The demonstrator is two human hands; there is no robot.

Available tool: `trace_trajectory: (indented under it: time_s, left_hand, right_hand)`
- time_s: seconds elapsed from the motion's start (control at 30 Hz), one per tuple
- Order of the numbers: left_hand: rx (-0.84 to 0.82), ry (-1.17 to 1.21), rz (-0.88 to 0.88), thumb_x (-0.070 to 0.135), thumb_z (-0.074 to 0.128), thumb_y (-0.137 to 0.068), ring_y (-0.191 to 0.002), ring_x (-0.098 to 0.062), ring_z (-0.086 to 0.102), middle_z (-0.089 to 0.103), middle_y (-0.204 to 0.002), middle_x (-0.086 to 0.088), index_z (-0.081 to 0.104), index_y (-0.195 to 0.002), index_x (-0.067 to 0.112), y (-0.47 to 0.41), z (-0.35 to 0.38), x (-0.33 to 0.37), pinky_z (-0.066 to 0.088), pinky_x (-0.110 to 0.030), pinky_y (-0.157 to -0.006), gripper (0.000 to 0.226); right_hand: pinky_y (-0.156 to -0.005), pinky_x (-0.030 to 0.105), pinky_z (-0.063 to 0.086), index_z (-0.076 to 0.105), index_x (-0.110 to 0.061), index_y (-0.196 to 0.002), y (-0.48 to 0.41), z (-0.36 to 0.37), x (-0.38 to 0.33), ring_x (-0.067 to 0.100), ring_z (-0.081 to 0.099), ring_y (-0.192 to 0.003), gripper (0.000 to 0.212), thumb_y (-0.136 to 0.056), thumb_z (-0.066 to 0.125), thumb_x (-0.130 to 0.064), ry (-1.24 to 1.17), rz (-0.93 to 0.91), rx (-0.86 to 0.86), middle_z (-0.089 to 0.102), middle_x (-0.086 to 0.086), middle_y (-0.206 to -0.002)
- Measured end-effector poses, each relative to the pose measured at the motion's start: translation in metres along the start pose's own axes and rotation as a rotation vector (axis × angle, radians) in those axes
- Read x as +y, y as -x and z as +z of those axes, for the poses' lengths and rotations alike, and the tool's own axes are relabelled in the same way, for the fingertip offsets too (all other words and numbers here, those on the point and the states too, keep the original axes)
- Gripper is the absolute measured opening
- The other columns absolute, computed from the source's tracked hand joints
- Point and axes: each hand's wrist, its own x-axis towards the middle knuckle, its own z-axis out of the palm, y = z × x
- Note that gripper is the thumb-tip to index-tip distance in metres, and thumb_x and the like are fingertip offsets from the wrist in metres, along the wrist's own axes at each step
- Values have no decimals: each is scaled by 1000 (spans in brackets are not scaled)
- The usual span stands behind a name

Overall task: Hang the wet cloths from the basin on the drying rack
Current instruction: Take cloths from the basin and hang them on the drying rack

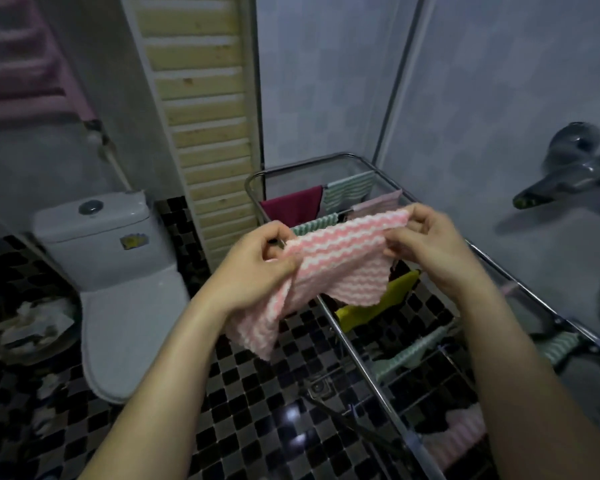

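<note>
A pink and white striped cloth (340, 261) is stretched between both hands above the metal drying rack (354, 351). My left hand (257, 268) pinches its left edge, and a flap hangs down below that hand. My right hand (430, 244) pinches the top right corner. On the rack hang several cloths: a maroon one (291, 204), green striped ones (350, 190), a pale pink one (378, 204) and a yellow one (378, 306). The basin is not clearly in view.
A white toilet (115, 282) stands at the left, with a bin of crumpled paper (32, 327) beside it. A slatted panel (201, 109) leans behind the rack. A chrome tap (568, 168) juts from the right wall. The floor is black checkered tile.
</note>
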Motion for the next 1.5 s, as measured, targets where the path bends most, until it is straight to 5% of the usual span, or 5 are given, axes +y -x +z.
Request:
trace_trajectory:
  time_s: [0.13, 0.33, 0.67, 1.17, 1.5]
  left_hand:
    - [-34, -210, 102, 25, 62, -90, -65, -13, 53, 61, -71, 0, 54, -88, 25, -36, 13, 8, 42, -30, -61, 8]
    - [-277, 91, 51, 15, 60, -93, -52, -18, 37, 50, -57, -5, 52, -97, 8, -75, 68, 28, 26, -27, -50, 11]
    - [-456, 1, -184, 19, 56, -93, -58, -12, 39, 53, -72, 1, 49, -91, 15, -136, 212, 11, 32, -29, -55, 8]
    - [-127, -183, -459, 27, 54, -94, -68, -21, 55, 61, -88, -6, 43, -107, 20, -220, 267, -41, 40, -31, -56, 18]
    - [-325, -627, -233, 42, 66, -87, -85, -15, 67, 72, -96, 5, 70, -92, 28, -201, 281, -50, 58, -36, -77, 16]
  right_hand:
    - [-82, 48, 54, 60, -18, -77, -20, -24, 0, 26, 62, -77, 23, -83, 61, 4, 91, -37, 124, 66, 13, -81]
    - [-67, 22, 58, 59, -10, -85, -33, -88, 16, 8, 66, -65, 17, -87, 60, 6, 98, -20, 255, 67, 6, -77]
    - [-87, 52, 54, 66, -20, -74, -68, -197, 110, 23, 64, -81, 13, -79, 68, -8, 379, 167, 338, 69, 7, -80]
    - [-88, 22, 40, 52, -22, -134, -172, -204, 173, 21, 56, -116, 42, -92, 58, -23, 547, 239, 338, 57, 6, -132]
    - [-79, 38, 57, 72, -6, -77, -159, -203, 221, 26, 69, -75, 28, -86, 63, -32, 339, 527, 416, 72, 13, -79]
